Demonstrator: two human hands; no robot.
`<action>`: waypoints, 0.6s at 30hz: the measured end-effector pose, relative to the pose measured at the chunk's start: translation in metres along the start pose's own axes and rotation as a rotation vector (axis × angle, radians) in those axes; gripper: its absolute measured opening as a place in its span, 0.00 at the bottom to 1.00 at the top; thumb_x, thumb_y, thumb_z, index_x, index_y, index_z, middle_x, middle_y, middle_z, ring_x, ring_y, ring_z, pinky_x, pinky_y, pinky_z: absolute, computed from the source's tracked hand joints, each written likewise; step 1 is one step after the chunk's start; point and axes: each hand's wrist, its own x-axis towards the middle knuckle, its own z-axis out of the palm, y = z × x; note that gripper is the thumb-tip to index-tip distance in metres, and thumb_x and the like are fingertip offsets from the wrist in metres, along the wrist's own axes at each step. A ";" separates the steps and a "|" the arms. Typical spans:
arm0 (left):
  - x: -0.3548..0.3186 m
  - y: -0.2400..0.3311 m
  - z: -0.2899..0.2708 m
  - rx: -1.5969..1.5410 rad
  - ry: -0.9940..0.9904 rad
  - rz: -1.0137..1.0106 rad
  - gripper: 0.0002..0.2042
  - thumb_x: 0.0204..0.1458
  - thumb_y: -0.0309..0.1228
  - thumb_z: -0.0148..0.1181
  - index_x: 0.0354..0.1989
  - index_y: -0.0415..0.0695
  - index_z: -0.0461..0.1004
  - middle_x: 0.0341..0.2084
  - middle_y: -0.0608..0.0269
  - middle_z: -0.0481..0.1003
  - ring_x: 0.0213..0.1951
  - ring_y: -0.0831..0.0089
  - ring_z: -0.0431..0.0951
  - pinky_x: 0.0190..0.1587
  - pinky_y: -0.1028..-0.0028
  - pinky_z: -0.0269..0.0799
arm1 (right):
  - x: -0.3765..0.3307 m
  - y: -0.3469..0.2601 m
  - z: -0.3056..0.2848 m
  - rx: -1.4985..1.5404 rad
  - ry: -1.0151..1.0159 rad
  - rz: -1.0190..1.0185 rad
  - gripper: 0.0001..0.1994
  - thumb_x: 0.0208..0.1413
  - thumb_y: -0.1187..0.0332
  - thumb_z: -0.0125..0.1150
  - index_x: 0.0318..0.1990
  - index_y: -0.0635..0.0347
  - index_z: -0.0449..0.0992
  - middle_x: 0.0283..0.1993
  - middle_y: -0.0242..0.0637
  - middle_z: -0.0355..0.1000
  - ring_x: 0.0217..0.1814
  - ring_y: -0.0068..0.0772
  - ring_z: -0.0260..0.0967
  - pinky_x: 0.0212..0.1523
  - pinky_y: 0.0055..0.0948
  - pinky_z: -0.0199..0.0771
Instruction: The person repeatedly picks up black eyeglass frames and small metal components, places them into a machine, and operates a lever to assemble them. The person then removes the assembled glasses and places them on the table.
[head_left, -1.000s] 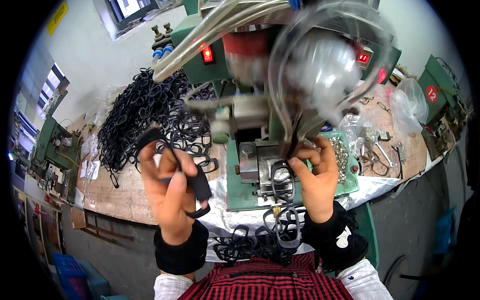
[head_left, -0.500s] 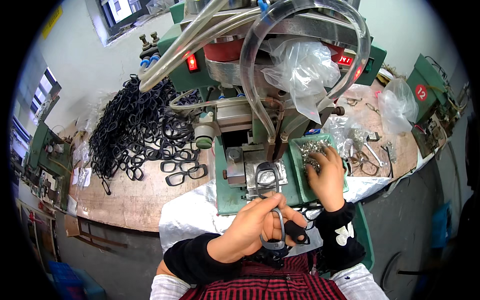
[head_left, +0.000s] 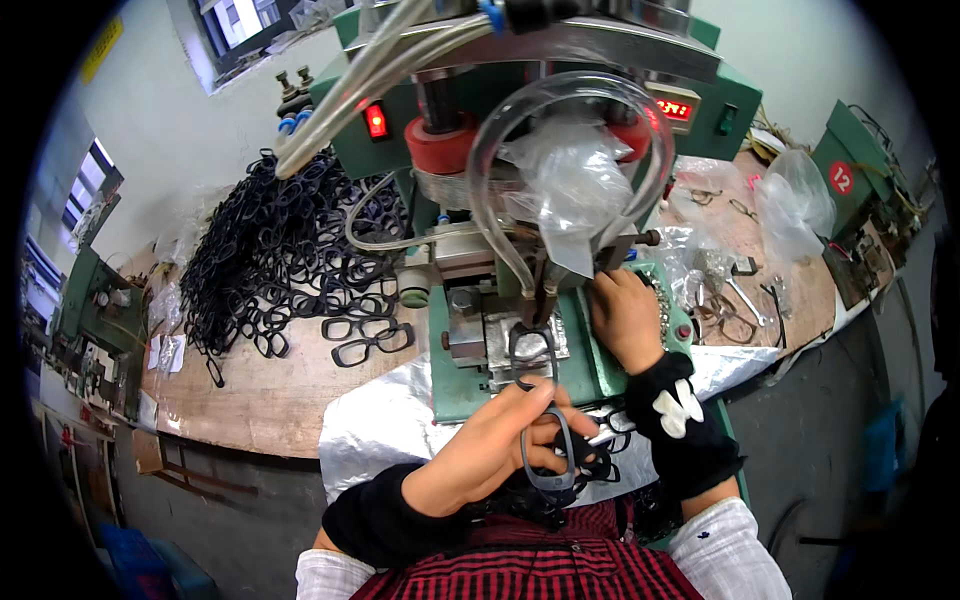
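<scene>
My left hand (head_left: 478, 438) is closed on a black eyeglass frame (head_left: 549, 485), its near rim hanging below my fingers. The frame's far rim lies over the metal fixture (head_left: 498, 347) of a green bench machine, under the narrow tool tip (head_left: 538, 308). Closed, with bent fingers, my right hand (head_left: 628, 325) is beside that tool, over the left side of a green tray (head_left: 604, 376). Its fingertips are partly hidden by the machine and a plastic bag (head_left: 575, 185), so what they hold cannot be made out. Small metal parts (head_left: 661, 300) show in the tray.
A big heap of black eyeglass frames (head_left: 285, 235) covers the table's left part. At right lie a wrench (head_left: 748, 302), loose glasses and another clear bag (head_left: 797, 205). Clear hoses (head_left: 480, 150) loop before the machine. More frames (head_left: 615, 440) sit near my lap.
My right hand has left the metal parts in the tray and moved left, close to the machine's tool. The machine's red-ringed part sits lower. My left hand keeps hold of the eyeglass frame.
</scene>
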 end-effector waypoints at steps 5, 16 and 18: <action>-0.059 -0.023 -0.072 0.361 0.367 0.279 0.14 0.65 0.36 0.49 0.50 0.38 0.69 0.44 0.54 0.76 0.47 0.67 0.78 0.47 0.67 0.78 | -0.051 -0.003 -0.029 0.399 0.129 0.428 0.09 0.56 0.75 0.59 0.43 0.63 0.81 0.40 0.44 0.79 0.43 0.38 0.76 0.44 0.30 0.73; -0.071 0.067 -0.229 1.708 1.145 0.711 0.08 0.47 0.26 0.64 0.35 0.39 0.77 0.31 0.55 0.77 0.37 0.56 0.76 0.39 0.63 0.72 | -0.037 -0.015 -0.014 0.936 0.372 0.729 0.08 0.58 0.75 0.62 0.44 0.67 0.78 0.42 0.33 0.77 0.44 0.22 0.71 0.48 0.21 0.69; -0.055 0.064 -0.206 1.967 1.134 0.558 0.08 0.45 0.25 0.62 0.35 0.41 0.76 0.29 0.56 0.76 0.37 0.55 0.75 0.37 0.59 0.71 | -0.045 -0.015 -0.022 0.869 0.295 0.708 0.08 0.58 0.75 0.62 0.45 0.67 0.78 0.42 0.33 0.77 0.44 0.22 0.71 0.48 0.21 0.69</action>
